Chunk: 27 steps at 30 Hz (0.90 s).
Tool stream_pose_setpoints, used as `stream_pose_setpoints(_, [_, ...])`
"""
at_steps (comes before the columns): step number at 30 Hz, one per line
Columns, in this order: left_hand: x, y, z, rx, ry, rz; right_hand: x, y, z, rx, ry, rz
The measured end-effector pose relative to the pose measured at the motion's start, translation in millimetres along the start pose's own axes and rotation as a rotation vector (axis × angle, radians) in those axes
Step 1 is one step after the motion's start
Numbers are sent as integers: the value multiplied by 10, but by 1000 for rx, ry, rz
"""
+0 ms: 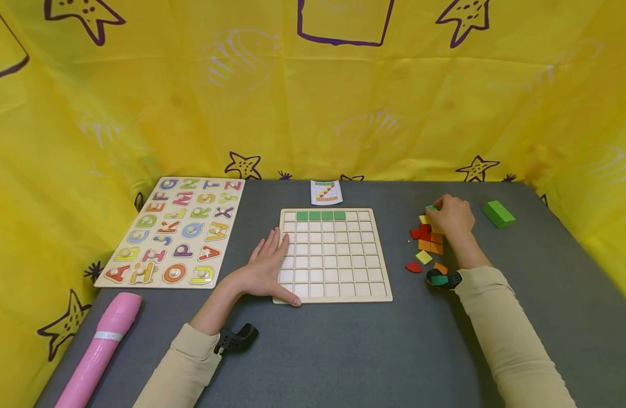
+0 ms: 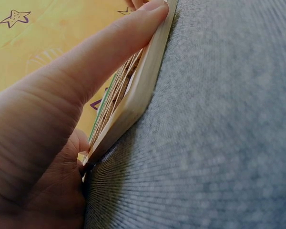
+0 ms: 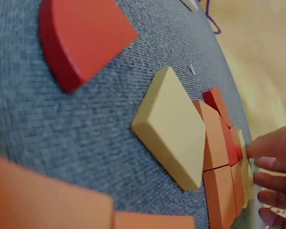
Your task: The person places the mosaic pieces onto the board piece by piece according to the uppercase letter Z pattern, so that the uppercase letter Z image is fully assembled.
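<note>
My left hand (image 1: 267,266) lies along the left edge of the wooden grid board (image 1: 338,300), fingers spread, with its thumb (image 2: 119,43) over the board's near edge. Several green square tiles fill cells in the board's top row. At the far end of a cluster of coloured tiles, my right hand (image 1: 454,215) pinches a small green tile (image 1: 431,208). Red tiles (image 1: 424,231) and orange tiles (image 1: 431,247) sit close together below that hand. Nearer me are a yellow diamond-shaped tile (image 3: 171,129) and a red quarter-round tile (image 3: 86,38).
Behind the board lies a small pattern card (image 1: 326,192). A wooden alphabet puzzle (image 1: 172,238) is at left, with a pink cylindrical object (image 1: 103,345) in front of it. A green block (image 1: 498,214) stands at far right. Yellow patterned cloth (image 1: 313,113) encloses the table's back and sides.
</note>
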<state>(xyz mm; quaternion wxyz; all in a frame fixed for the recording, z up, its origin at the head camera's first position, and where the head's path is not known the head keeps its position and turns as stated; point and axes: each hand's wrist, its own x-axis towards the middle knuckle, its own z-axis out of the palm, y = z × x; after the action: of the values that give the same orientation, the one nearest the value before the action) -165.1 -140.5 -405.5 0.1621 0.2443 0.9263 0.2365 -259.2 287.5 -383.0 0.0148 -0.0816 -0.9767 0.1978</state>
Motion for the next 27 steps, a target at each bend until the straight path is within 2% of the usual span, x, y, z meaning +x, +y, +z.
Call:
stream_pose_setpoints(2, [-1, -4, -2, -2, -1, 1, 12, 17, 5, 18, -6, -8])
stream_pose_setpoints(8, [-2, -16, -1, 1, -2, 3, -1, -67, 72, 129, -6, -115])
stream_pose_setpoints(15, [5, -10, 8, 9, -2, 1, -5, -124, 72, 80, -37, -63])
stream_pose_setpoints(18, [6, -5, 8, 15, -3, 0, -2, -171, 116, 130, -21, -102])
stream_pose_setpoints(20, [3, -3, 7, 15, -2, 0, -1, -240, 168, 195, -19, -142])
stream_pose_setpoints(23, [2, 3, 2, 13, -3, -3, -7, -397, 258, 276, -62, -192])
stream_pose_setpoints(27, [4, 8, -2, 8, -5, -6, -31, -659, 363, 291, -139, -249])
